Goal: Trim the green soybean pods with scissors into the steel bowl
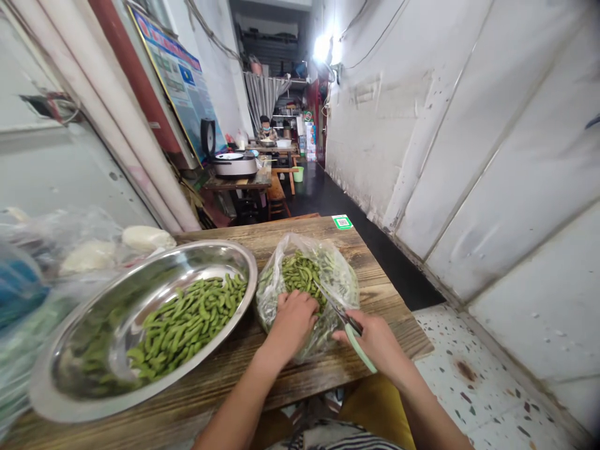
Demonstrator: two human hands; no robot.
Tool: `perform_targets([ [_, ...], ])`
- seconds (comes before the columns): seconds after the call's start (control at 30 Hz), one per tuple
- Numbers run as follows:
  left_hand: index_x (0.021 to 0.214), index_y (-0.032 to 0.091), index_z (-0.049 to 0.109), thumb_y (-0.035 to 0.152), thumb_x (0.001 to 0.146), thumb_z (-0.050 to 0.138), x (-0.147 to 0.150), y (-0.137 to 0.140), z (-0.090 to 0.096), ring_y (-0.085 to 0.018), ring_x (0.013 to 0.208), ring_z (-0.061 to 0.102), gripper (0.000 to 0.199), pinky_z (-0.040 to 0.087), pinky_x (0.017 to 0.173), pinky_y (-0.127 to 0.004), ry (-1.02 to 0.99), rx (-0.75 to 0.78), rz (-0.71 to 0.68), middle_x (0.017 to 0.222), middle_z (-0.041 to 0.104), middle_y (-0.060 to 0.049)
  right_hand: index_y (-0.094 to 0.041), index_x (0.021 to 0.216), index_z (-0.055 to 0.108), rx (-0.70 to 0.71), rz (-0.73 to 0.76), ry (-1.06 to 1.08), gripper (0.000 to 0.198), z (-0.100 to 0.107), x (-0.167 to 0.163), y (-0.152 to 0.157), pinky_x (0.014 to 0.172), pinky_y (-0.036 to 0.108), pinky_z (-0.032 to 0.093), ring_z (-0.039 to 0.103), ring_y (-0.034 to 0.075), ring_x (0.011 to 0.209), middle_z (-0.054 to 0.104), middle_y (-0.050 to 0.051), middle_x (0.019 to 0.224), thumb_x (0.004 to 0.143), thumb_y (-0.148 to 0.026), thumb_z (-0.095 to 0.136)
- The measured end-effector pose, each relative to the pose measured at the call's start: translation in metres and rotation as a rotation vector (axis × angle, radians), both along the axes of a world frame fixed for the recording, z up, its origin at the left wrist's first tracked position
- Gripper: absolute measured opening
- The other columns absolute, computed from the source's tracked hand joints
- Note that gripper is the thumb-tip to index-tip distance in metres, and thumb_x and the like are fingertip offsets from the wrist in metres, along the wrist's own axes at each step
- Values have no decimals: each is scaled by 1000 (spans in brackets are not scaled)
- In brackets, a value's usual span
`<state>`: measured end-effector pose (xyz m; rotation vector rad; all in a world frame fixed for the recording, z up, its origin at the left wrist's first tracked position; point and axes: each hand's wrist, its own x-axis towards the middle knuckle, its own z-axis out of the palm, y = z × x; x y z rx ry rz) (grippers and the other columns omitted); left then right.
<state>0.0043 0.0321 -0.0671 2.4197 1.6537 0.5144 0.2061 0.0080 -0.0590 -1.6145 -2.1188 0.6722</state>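
Observation:
A clear plastic bag [344,272] full of green edamame pods [300,270] stands with its mouth wide on the wooden table. At the bag's near side, my left hand [296,319] reaches in with fingers curled down against the pods; its fingertips are hidden. My right hand [372,340] grips scissors [352,337] with pale green handles, their blades pointing into the bag beside my left hand. Left of the bag, a large oval steel basin [250,262] holds a pile of edamame pods [192,325].
Plastic bags [89,250] crowd the table's left end. A QR code card [343,222] lies at the far edge of the wooden table [384,294]. Beyond are a rice cooker [234,165], a green bin [298,174] and a seated person [267,130]. A white wall [469,156] runs along the right.

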Motion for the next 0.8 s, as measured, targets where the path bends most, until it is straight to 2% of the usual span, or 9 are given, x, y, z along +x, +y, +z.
perform_targets([
  [0.1,94,20,65,19,87,47,-6,0,0,-21,88,55,19,33,82,-37,-75,-25,34,87,65,-5,-19,84,65,-2,3,0,34,0,-1,1,58,21,34,59,17,65,66,1,69,79,-53,60],
  [0.2,101,21,66,23,86,52,-3,0,-1,-23,96,54,21,34,83,-36,-66,-50,-38,96,65,-7,-19,84,65,-5,0,-22,33,-1,-3,2,58,22,33,59,17,64,67,1,69,79,-51,61],
  [0.27,96,21,68,23,85,53,2,-1,-1,-25,98,51,19,33,83,-38,5,-54,-53,99,63,-9,-19,85,65,-3,-2,-34,33,-1,-3,2,57,22,32,58,17,63,67,2,68,79,-51,60],
  [0.37,92,19,68,20,83,54,11,-2,-2,-27,97,49,17,33,82,-40,84,-22,-1,95,60,-10,-20,87,66,5,0,-35,34,-1,-3,1,57,22,33,58,17,63,67,2,68,80,-51,58],
  [0.5,87,18,64,19,82,54,14,-3,-4,-28,95,50,12,33,81,-42,48,44,6,92,61,-10,-19,90,67,10,3,-16,35,1,0,-1,59,22,34,59,18,65,68,3,71,80,-51,58],
  [0.6,87,17,62,19,84,49,11,-1,-8,-26,90,54,13,34,82,-43,-125,64,62,87,64,-9,-19,87,67,-2,-8,-29,35,4,0,-3,57,22,34,58,17,62,67,2,69,79,-52,59],
  [0.7,95,17,64,24,85,50,4,3,-12,-23,84,59,18,39,84,-41,-436,45,178,86,68,-7,-19,86,66,-15,-18,-24,35,6,-1,-3,57,22,33,57,17,62,66,1,68,79,-53,61],
  [0.8,97,17,68,32,81,56,-4,7,-13,-22,85,64,25,45,83,-37,-762,-35,235,91,72,-7,-20,85,64,-10,-26,-15,36,7,-3,-3,57,22,33,56,16,62,64,0,67,78,-55,61],
])
